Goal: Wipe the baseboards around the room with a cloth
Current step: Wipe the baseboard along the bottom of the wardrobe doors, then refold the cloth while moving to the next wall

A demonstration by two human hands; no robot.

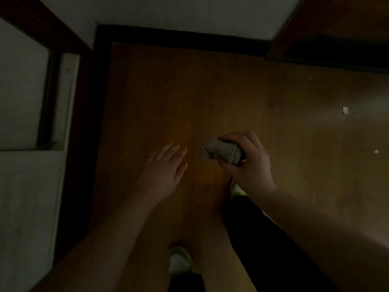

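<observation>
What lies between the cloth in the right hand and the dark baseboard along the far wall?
In the head view, only bare wooden floor separates the cloth in the right hand from the baseboard, save one tiny pale speck.

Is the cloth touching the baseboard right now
No, the right hand grips the cloth over the wooden floor, apart from the dark baseboard.

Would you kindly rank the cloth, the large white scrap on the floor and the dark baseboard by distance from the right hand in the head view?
1. Cloth: gripped in the right hand.
2. White scrap: floor, right.
3. Baseboard: ahead, along the wall.
</observation>
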